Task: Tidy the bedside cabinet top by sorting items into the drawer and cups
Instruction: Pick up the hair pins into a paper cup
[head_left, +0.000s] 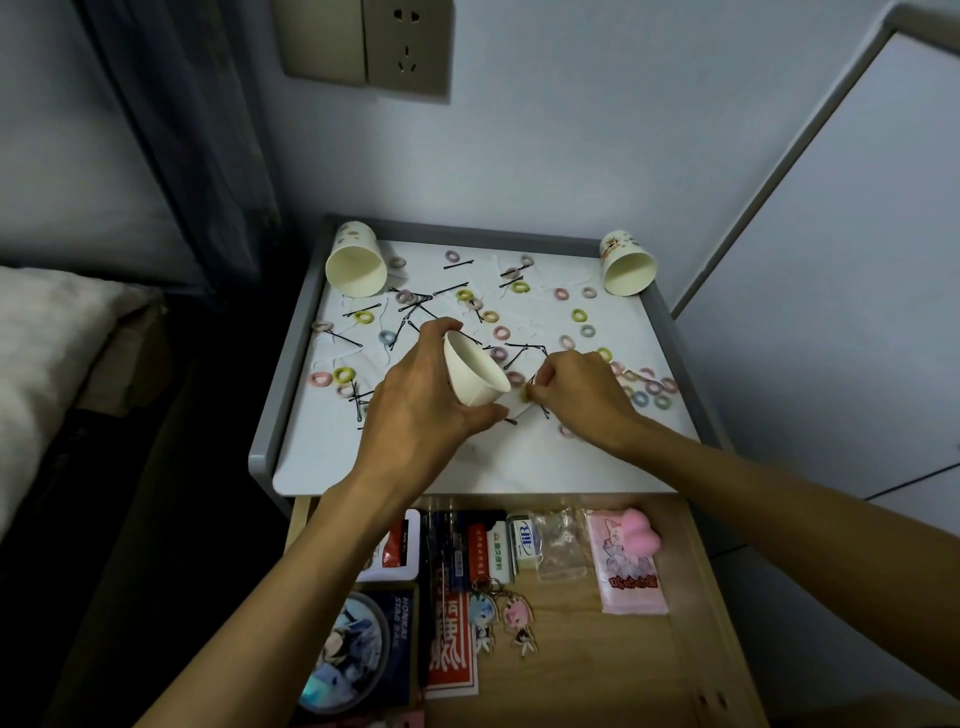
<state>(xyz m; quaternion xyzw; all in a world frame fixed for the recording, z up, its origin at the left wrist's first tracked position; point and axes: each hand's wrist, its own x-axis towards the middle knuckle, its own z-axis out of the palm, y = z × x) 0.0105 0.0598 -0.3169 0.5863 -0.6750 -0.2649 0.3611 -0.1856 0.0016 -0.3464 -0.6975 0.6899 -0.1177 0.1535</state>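
Between the two hands, just above the near middle of the cabinet top (395, 467), a white paper cup (475, 374) is held tilted, with the left hand (421, 400) curled round it, fingers on its far side and thumb under its near side. Just to the cup's right, the right hand (576, 395) pinches a small yellow-green hair tie (525, 396) in its fingertips, close to the cup's edge. Beyond and around both hands lie scattered coloured hair ties (579, 315) and black bobby pins (457, 265), with a cluster of ties (649, 387) just right of the right hand. Far beyond the left hand a printed cup (356, 260) lies on its side; another (627, 262) lies far beyond the right. Under the forearms the open drawer (597, 665) holds keychains (514, 618) and a pink paw toy (642, 530).
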